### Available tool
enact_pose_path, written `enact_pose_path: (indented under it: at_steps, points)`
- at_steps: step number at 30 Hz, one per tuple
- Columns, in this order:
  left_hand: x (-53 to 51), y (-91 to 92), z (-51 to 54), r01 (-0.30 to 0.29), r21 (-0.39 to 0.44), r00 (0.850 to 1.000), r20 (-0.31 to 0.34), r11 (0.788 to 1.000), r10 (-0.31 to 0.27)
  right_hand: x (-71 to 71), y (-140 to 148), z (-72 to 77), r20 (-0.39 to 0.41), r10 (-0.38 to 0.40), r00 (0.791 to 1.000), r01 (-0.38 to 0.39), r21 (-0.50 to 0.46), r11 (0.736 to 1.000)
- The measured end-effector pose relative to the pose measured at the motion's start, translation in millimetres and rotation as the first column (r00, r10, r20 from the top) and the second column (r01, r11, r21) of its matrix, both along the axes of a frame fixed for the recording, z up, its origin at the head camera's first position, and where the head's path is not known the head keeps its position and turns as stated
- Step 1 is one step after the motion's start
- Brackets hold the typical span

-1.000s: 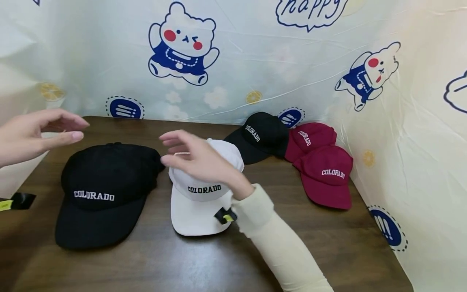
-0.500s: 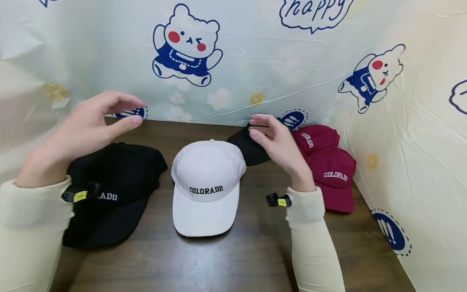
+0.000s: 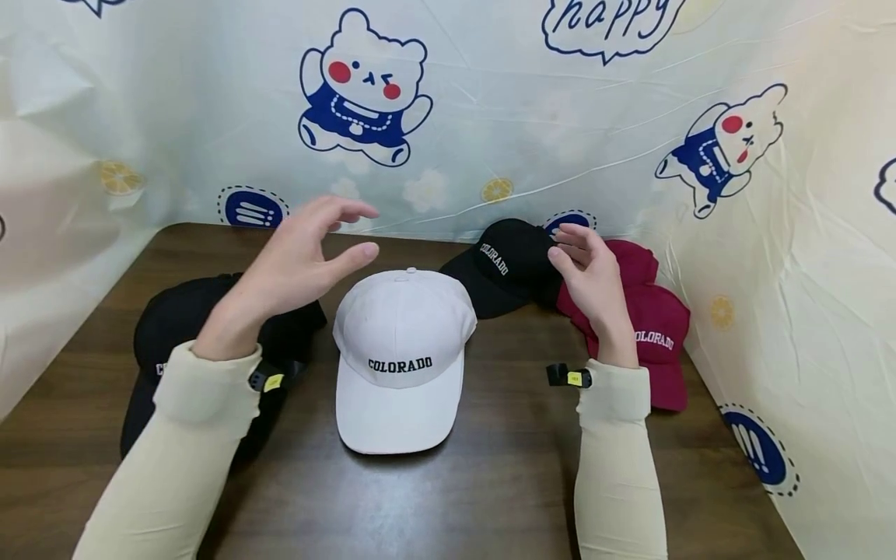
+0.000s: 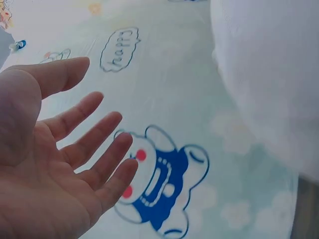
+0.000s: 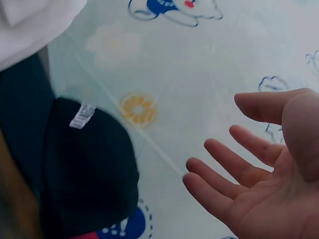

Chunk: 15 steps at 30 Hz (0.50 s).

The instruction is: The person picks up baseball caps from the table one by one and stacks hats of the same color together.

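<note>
White cap [image 3: 402, 334] between hovering hands [image 3: 299, 260] [image 3: 595, 284]

Centre of brown table [image 3: 399, 509]: white cap [image 3: 399, 334], dark COLORADO lettering, brim toward the near edge. Left hand [image 3: 297, 257] in the air, between white cap and left black cap [image 3: 178, 311], thumb apart from fingers. Right hand [image 3: 595, 272] raised before two maroon caps [image 3: 661, 362], far black cap [image 3: 504, 260] just beside. Cream sleeves [image 3: 171, 463] on both arms. Behind: pale backdrop [image 3: 483, 101], cartoon bears [image 3: 360, 120].
</note>
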<state>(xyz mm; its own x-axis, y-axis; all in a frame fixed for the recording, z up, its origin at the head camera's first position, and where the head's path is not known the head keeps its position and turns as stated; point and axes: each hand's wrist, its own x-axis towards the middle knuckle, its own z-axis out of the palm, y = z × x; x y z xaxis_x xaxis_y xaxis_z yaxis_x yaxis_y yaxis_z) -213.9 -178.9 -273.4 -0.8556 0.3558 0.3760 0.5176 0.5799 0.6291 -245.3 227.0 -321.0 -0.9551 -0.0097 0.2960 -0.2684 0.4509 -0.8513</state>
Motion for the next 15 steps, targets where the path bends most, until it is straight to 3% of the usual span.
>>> enact_pose_path:
  at_steps: [6, 15]
  points:
    - [-3.6, 19.4, -11.1, 0.044, 0.062, 0.999, -0.019, 0.997, -0.042, -10.5, 12, -15.3, 0.029, -0.089, 0.996, 0.088, 0.032, 0.996]
    - [-3.5, 28.3, -23.5, 0.075, 0.101, 0.994, 0.076, 0.992, -0.083, -29.7, 21, -46.7, 0.130, -0.147, 0.981, 0.148, 0.002, 0.989]
